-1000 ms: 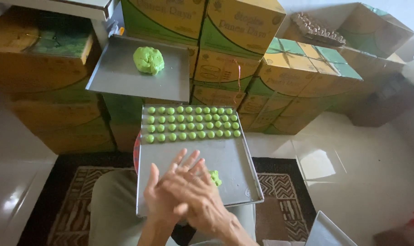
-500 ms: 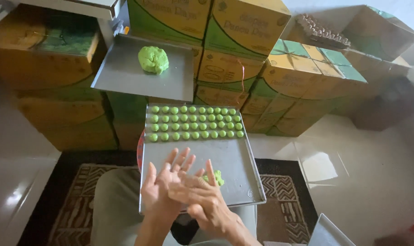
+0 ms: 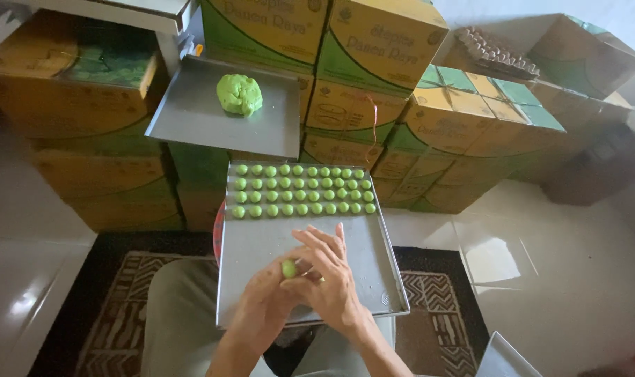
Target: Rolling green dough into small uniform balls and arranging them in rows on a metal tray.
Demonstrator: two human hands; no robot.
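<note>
A small green dough ball (image 3: 289, 268) is sitting between the two hands, showing at the upper edge of the left hand (image 3: 265, 301) and tucked under the curled fingers of the right hand (image 3: 329, 279), which is lying over the left, palms pressing together around it. The hands are hovering over the bare near half of a metal tray (image 3: 373, 272). Rows of green balls (image 3: 301, 189) are filling the tray's far end. Beyond, a green dough lump (image 3: 239, 94) is resting on a second tray (image 3: 192, 119) among stacked cardboard boxes (image 3: 373, 63).

Yellow-and-green cardboard cartons (image 3: 373, 77) stand stacked along the floor's far edge; an open brown box (image 3: 541, 56) sits at their right end
</note>
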